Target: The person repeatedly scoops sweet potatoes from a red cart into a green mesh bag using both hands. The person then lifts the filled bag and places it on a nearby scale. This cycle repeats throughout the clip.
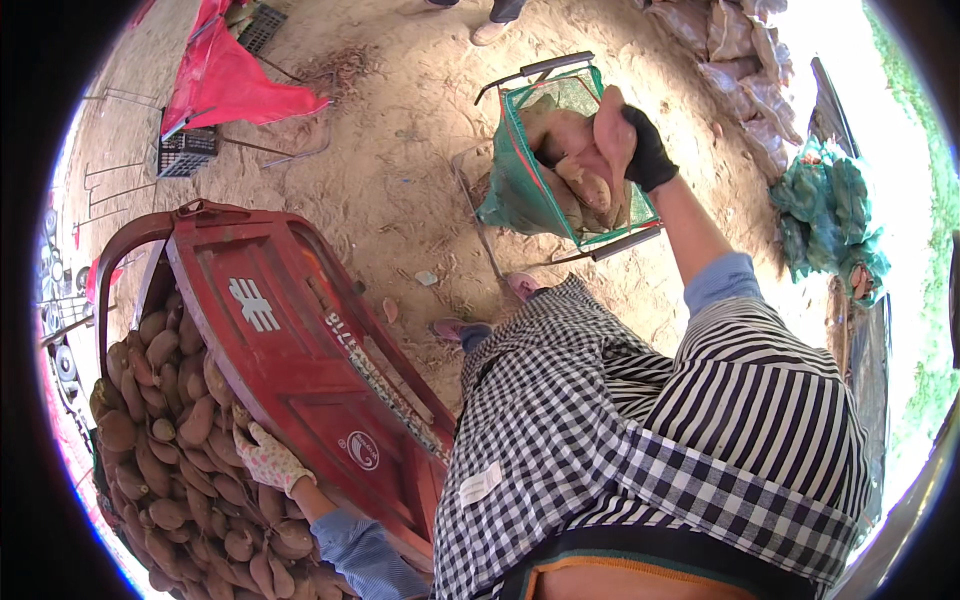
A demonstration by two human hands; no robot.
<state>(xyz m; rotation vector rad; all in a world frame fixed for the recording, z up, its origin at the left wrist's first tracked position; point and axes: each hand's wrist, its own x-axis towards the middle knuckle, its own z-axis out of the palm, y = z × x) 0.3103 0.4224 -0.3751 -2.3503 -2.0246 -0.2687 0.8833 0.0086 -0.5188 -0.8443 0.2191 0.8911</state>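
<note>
My right hand (651, 150), in a black glove, grips a large pinkish sweet potato (615, 135). It holds the root upright above the opening of a green mesh bag (517, 195), over several other sweet potatoes (589, 184) inside. My left hand (271, 459) wears a white glove with pink spots. Its fingers reach over the edge of a red metal side panel (247, 300) onto a heap of sweet potatoes (172, 457) in the vehicle bed. The fingertips are against a small sweet potato (240, 416); whether they grip it is unclear.
A metal stand with dark padded bars (626, 244) props the bag's mouth apart. Filled green mesh bags (825, 202) and pale sacks (739, 82) sit at the right. Red cloth (225, 90) hangs by a black crate (187, 150). Another person's shoe (489, 33) is at the top.
</note>
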